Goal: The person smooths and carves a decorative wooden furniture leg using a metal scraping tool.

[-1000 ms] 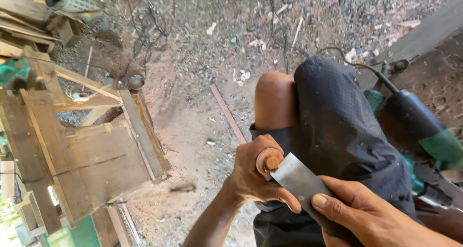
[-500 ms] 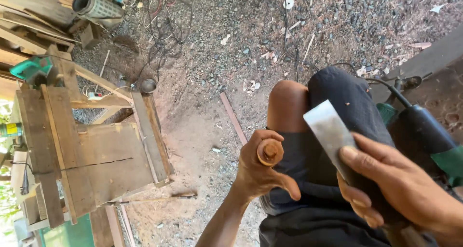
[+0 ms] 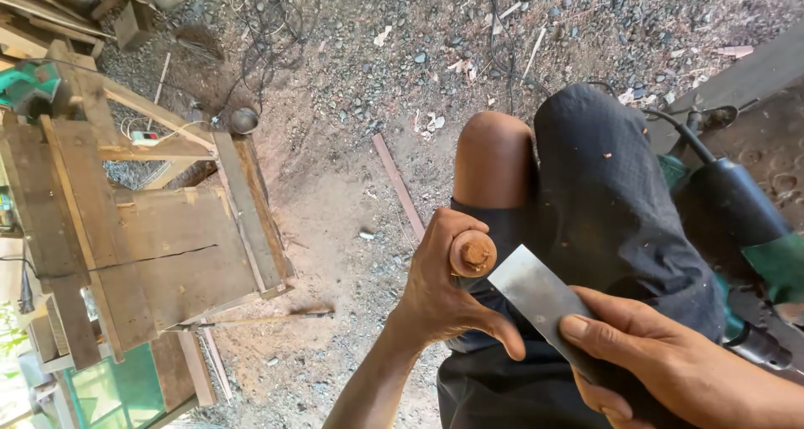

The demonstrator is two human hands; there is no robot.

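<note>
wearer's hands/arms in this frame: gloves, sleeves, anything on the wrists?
Both bare. Left hand: no glove, no ring or watch visible, forearm uncovered down to the frame edge, so no sleeve in view. Right hand: also ungloved, no jewellery visible; wrist runs out of frame, so a sleeve there cannot be ruled out.

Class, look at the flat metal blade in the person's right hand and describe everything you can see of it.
The flat metal blade is a dull grey, wide steel strip with a squared end, faintly scuffed. It slants up and left over the dark shorts. The right hand grips its lower part, thumb on top; its tip sits right by the round wooden piece in the left hand.
</note>
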